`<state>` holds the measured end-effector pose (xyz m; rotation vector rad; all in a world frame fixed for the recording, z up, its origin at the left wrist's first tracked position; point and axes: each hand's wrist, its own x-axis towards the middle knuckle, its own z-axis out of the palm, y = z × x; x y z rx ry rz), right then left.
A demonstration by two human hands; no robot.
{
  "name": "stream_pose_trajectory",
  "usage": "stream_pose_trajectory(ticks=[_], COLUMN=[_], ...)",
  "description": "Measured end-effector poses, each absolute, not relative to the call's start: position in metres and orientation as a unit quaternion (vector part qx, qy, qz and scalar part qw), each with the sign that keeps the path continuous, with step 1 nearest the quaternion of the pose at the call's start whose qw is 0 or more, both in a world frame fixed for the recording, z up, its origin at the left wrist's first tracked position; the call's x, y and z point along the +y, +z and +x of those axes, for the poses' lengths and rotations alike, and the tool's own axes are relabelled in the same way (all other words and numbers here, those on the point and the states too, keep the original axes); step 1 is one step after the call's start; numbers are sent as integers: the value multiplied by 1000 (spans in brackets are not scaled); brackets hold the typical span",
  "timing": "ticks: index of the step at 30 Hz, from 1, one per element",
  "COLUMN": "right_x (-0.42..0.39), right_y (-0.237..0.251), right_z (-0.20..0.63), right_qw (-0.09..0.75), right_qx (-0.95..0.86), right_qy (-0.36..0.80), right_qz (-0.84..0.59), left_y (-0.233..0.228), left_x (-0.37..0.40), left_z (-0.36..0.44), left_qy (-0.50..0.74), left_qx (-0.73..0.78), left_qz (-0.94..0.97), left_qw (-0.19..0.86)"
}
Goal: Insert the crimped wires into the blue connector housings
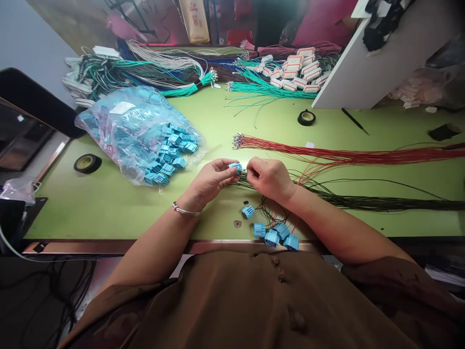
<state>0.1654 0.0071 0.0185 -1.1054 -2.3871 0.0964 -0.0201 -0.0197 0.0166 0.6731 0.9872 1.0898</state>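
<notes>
Between the fingers and thumb of my left hand (214, 178) is a blue connector housing (235, 167). Just to its right, my right hand (268, 177) is closed in a pinch; a thin wire seems to be in the fingertips, but its end is too small to make out. Under and beside the right hand runs a bundle of black wires (348, 199). Closer to my body, several blue connectors (272, 237) with red and black wires lie at the table's front edge. A bundle of red wires (327, 156) stretches across behind my hands.
A clear plastic bag (123, 131) spills blue connectors on the left. Rolls of black tape (87, 164) lie on the green table (214, 126). Teal wires with white connectors (301, 68) and more bundles line the back. A white panel (345, 72) stands at the right.
</notes>
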Motion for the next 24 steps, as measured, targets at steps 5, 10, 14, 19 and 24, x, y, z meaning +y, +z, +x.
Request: stream_pose_trajectory(ticks=[5,10,14,19,24], right_x=[6,6,4,0,27], right_y=[18,18,16,17,32], right_z=[165,164,161,159,172], right_qw=[250,286,284,256,265], right_qx=[-880,-857,-859,-865,-833], right_qy=[-26,50,77,79,252], right_qz=[-404,-427,-418,-425,-416], left_y=[15,15,13,13,14], left_x=[-19,-19,-20,-20,-19], left_z=[-19,-19,-17,-16,-22], left_qy=[492,498,488,493,500], left_qx=[437,420,417,416,428], left_qz=[285,286,289,309,315], left_qw=[698,703,710,698,683])
